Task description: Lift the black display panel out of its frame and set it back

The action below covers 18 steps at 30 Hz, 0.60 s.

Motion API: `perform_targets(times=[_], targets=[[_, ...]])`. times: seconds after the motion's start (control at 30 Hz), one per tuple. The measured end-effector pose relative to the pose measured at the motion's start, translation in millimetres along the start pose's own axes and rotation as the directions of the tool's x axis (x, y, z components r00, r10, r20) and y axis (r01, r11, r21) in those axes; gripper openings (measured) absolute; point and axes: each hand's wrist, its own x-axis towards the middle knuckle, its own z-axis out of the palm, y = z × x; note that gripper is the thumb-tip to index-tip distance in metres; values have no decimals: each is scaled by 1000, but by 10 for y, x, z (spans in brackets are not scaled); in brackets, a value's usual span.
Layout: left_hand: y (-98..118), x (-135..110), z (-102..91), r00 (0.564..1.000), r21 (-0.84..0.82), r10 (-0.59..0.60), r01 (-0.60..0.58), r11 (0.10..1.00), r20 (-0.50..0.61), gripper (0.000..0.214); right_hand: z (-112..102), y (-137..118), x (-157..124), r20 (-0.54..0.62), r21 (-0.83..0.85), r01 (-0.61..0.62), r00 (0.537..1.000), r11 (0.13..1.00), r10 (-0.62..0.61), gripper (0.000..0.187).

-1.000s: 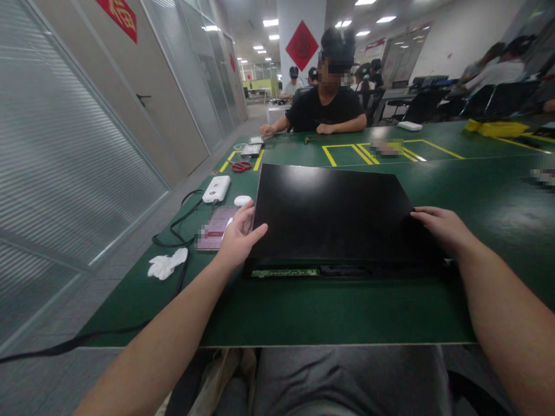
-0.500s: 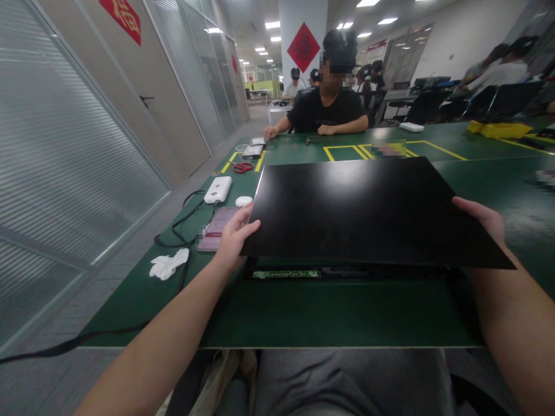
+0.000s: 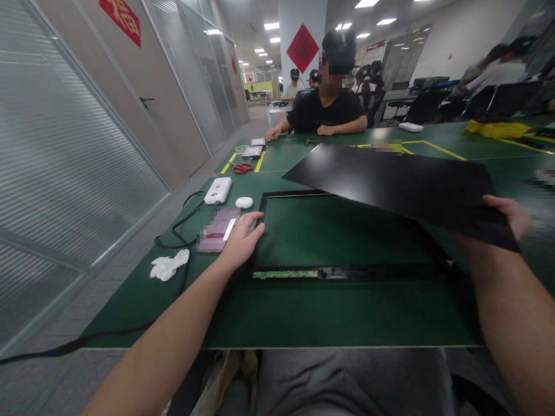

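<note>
A thin black panel (image 3: 403, 182), dark and slightly glossy, hangs tilted above the table. My right hand (image 3: 505, 219) grips its right end, thumb on top and fingers underneath. Below lies a black rectangular frame (image 3: 377, 273), flat on the green surface; the panel hides part of its far and right sides. A narrow green circuit board (image 3: 286, 274) runs along the frame's near side at the left. My left hand (image 3: 245, 237) is at the frame's left side, holding nothing, with thumb and fingers apart. Whether its fingertips touch the frame I cannot tell.
Left of the frame on the green table (image 3: 338, 315) are a phone (image 3: 219, 230), a white power bank (image 3: 218, 190) with a cable, a white earbud case (image 3: 244, 203) and crumpled tissue (image 3: 169, 266). Red scissors (image 3: 243, 168) lie farther off. A person (image 3: 329, 110) sits opposite.
My left hand has let go of the panel. My right hand has swung the panel up and to the right, uncovering much of the black frame.
</note>
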Motion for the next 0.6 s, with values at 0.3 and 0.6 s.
perform_targets(times=[0.3, 0.6], targets=[[-49, -18, 7, 988, 231, 79, -109, 967, 135, 53, 47, -100, 77, -34, 396, -103, 991, 912, 127, 18], [-110, -16, 3, 984, 237, 89, -124, 963, 153, 50, -125, 182, 308, -251, 325, -32, 961, 945, 119, 1]])
